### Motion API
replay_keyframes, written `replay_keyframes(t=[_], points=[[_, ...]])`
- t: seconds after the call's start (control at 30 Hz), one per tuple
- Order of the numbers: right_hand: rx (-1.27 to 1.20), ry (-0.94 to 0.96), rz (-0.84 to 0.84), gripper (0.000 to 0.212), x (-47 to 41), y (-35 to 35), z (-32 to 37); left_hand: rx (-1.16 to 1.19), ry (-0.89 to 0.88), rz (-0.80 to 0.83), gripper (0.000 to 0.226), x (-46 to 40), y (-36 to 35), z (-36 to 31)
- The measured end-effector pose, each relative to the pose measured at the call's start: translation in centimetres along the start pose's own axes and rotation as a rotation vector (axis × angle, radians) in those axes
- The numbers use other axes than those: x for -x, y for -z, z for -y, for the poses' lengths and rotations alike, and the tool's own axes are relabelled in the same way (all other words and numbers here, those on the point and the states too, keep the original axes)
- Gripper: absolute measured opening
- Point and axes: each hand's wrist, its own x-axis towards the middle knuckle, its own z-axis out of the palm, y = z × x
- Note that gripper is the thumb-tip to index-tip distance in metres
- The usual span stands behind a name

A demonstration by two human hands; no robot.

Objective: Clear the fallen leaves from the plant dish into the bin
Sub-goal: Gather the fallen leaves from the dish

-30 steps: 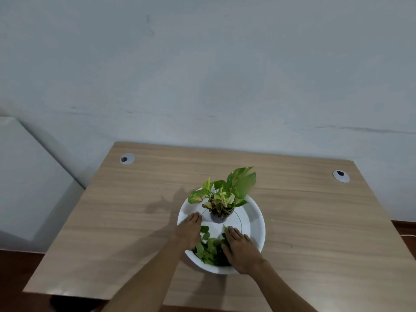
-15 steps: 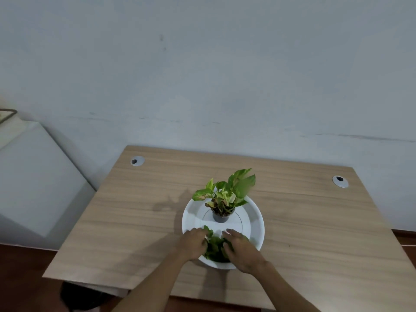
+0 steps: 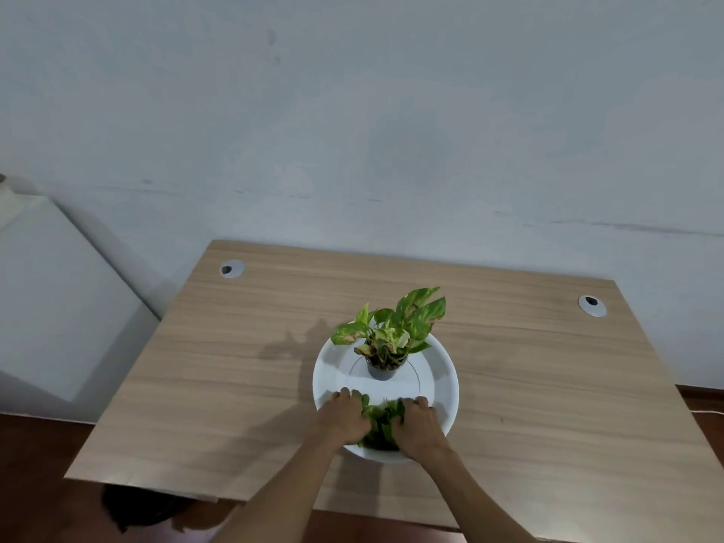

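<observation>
Your left hand (image 3: 344, 419) and right hand (image 3: 417, 423) cup the fallen leaves (image 3: 379, 423) between them, unlifted in the dish (image 3: 444, 380); binning remains.

The dish (image 3: 444, 370) sits on the counter (image 3: 219, 386), a little right of its middle and toward my near edge. In the dish, at its far half, the potted plant (image 3: 386, 346) stands upright. The fallen leaves (image 3: 379, 423) lie heaped in the near part of the dish, before the pot — between my two hands. My left hand (image 3: 342, 419) presses against the heap's left side, my right hand (image 3: 417, 425) against its right, both inside the rim. Far back on the counter, one cable port (image 3: 232, 268) lies at the left corner and another cable port (image 3: 592, 305) at the right. Under the counter's near-left edge, on the floor, sits a dark thing (image 3: 137, 509) — I cannot tell what.
</observation>
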Motion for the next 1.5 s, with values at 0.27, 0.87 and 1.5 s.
replay_keyframes(t=[0.27,0.87,1.5], points=[[-0.111,0.116,0.075,0.035,1.1,0.9,-0.4,0.389,-0.065,-0.086,0.024,0.6,0.1,0.5],[-0.020,0.198,0.222,0.050,0.3,2.3,-1.4,0.409,-0.021,0.124,0.018,0.2,1.9,0.6],[0.170,0.136,0.331,0.070,-1.5,0.6,0.2,0.175,-0.123,0.168,0.064,-0.8,0.4,-0.2]])
